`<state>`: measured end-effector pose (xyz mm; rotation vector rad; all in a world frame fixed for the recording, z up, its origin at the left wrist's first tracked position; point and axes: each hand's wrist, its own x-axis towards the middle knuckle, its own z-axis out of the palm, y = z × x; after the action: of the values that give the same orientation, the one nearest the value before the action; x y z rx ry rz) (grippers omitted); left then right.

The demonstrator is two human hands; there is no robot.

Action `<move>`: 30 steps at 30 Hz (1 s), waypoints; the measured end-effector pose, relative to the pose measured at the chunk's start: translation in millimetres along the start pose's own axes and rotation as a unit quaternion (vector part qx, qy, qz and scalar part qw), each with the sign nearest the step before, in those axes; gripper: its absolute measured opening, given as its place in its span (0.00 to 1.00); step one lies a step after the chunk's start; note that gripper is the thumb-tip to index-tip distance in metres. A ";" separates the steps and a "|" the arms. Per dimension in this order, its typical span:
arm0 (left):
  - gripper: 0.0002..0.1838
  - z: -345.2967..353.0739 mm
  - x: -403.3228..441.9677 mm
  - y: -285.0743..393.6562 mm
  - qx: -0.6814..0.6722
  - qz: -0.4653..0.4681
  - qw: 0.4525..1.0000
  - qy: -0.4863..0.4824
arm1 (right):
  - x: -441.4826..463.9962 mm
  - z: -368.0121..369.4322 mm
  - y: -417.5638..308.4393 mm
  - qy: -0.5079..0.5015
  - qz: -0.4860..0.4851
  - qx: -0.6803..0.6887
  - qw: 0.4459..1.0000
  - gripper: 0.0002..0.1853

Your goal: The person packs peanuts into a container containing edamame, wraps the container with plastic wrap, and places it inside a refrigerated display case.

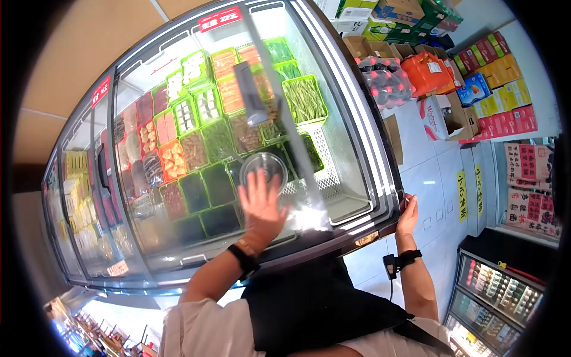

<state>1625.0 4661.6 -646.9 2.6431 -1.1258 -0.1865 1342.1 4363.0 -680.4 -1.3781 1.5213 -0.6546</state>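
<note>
My left hand (260, 205) lies palm down with its fingers spread, over a round clear plastic piece (275, 163) on the sliding glass lid of a chest freezer. Whether that piece is a lid or a shallow bowl I cannot tell. At the freezer's near right corner, my right hand (408, 215) is curled against the dark outer frame (389, 225), some fingertips out of sight. Beneath the glass stand several green baskets of food, among them green beans (303, 100) and orange pieces (173, 159). A dark handle (251, 95) sits on the glass.
Right of the freezer, shrink-wrapped bottles (385, 82), an orange pack (426, 72) and cartons (437, 118) stand on the tiled floor (419, 160). Yellow step signs (461, 195) mark a ledge. A drinks cooler (499, 285) stands at lower right. Red price labels (220, 19) line the freezer's far rim.
</note>
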 end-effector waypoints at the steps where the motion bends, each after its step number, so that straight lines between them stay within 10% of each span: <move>1: 0.41 7.1 8.3 18.6 0.005 0.007 1.000 0.009 | -2.2 -1.8 -0.8 -0.005 -0.013 -0.006 1.000 0.32; 13: 0.39 44.6 64.5 147.2 -0.017 0.012 0.999 0.038 | 1.6 -6.9 6.7 -0.129 -0.189 -0.072 0.971 0.21; 18: 0.37 44.7 55.3 147.5 -0.003 0.010 0.998 0.065 | 27.6 -26.1 30.3 -0.326 -0.252 0.006 0.911 0.27; 20: 0.37 38.1 54.2 153.0 0.005 0.005 0.998 0.064 | 40.0 -51.0 37.1 -0.395 0.008 0.155 0.905 0.31; 30: 0.39 51.0 57.5 161.8 0.063 -0.046 0.997 0.019 | 232.3 -278.9 206.2 -0.296 0.296 -0.100 0.903 0.41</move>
<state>1542.2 4502.8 -650.1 2.7996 -1.0356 -0.0837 1021.0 4131.1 -812.1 -1.0298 1.4054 0.2911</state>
